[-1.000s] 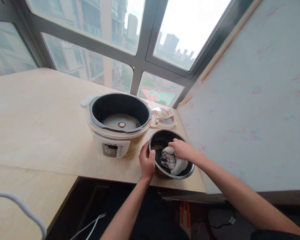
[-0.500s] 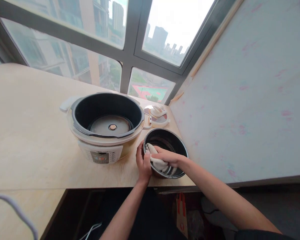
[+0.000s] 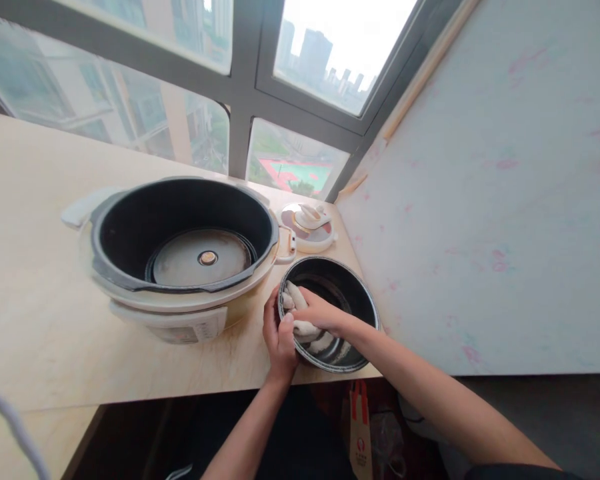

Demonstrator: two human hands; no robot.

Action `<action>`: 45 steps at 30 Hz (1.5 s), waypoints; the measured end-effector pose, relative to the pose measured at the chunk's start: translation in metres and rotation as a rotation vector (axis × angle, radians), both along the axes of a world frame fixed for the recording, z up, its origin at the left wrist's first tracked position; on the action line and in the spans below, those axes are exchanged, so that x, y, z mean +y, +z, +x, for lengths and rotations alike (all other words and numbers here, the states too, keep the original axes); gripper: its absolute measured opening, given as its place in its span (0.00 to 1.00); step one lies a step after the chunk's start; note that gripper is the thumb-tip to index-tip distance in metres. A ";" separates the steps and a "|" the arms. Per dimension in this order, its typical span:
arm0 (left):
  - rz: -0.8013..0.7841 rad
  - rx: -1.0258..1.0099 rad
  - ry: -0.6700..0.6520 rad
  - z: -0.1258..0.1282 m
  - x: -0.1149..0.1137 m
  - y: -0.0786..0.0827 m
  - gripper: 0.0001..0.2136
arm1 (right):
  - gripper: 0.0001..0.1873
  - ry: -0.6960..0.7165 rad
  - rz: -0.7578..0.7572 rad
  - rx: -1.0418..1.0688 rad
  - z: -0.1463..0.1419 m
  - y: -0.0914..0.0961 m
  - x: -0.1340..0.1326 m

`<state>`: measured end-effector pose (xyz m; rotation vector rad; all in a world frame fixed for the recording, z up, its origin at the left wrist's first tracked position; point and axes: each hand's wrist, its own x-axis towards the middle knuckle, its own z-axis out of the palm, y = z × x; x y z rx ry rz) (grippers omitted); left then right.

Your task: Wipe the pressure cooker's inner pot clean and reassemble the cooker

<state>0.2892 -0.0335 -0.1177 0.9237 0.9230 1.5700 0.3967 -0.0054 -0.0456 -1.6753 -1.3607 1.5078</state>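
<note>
A round black inner pot (image 3: pixel 347 280) stands on the counter near its front edge. My left hand (image 3: pixel 280 340) grips the pot's left side, thumb over the rim and fingers round the outside wall. Inside, my right hand (image 3: pixel 317 313) is closed on a pale, bunched cloth (image 3: pixel 295 297) and presses it against the left inner wall. Some of the right fingers are hidden by the cloth. Pale smears show on the pot's inside. To the left sits an open electric pressure cooker (image 3: pixel 180 300), a heating plate visible at its bottom.
The cooker's detached lid (image 3: pixel 307 227) lies behind the pot by the window. A patterned wall (image 3: pixel 480 200) closes off the right side. Below the counter (image 3: pixel 25 320) stands a paper bag (image 3: pixel 360 433). A grey cable (image 3: pixel 15 427) crosses the lower left.
My right hand and the cloth have shifted slightly along the pot's left inner wall. The view has moved, so the cooker appears larger and further left. My left hand still holds the pot.
</note>
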 end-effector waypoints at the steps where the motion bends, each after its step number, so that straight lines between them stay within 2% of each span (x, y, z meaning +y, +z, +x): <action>1: -0.009 -0.001 0.006 0.000 0.000 0.000 0.22 | 0.20 0.052 0.042 -0.120 0.002 -0.001 0.002; 5: -0.029 -0.001 0.051 0.002 -0.002 -0.001 0.23 | 0.23 0.260 0.113 -0.568 0.004 -0.001 0.010; 7: -0.026 -0.008 0.076 0.004 -0.003 -0.001 0.24 | 0.24 0.354 0.119 -0.707 0.003 0.002 0.012; 11: -0.015 -0.013 0.124 0.006 -0.002 0.000 0.24 | 0.26 0.456 0.111 -0.894 -0.002 0.011 0.012; 15: -0.032 -0.002 0.148 0.006 0.000 0.000 0.24 | 0.25 0.595 0.142 -1.002 -0.006 0.022 0.011; 17: -0.043 0.000 0.165 0.006 0.000 0.001 0.23 | 0.25 0.747 0.129 -1.029 -0.006 0.028 0.011; 21: -0.042 -0.014 0.174 0.006 0.001 0.005 0.22 | 0.34 1.084 -0.044 -0.953 -0.002 0.035 0.016; 25: -0.076 -0.024 0.169 0.006 0.001 0.010 0.21 | 0.39 1.170 -0.091 -0.808 0.009 0.032 0.025; 29: -0.101 -0.026 0.170 0.006 0.000 0.012 0.20 | 0.36 1.141 -0.034 -0.651 0.018 0.017 0.033; 33: -0.117 -0.002 0.197 0.006 0.000 0.012 0.20 | 0.31 1.054 -0.065 -0.508 0.020 0.007 0.040; 39: -0.138 0.011 0.217 0.006 0.002 0.011 0.20 | 0.23 0.680 -0.066 -0.344 0.022 0.007 0.042; 45: -0.123 0.077 0.209 0.005 0.006 0.009 0.21 | 0.17 0.432 -0.002 -0.222 0.027 0.005 0.042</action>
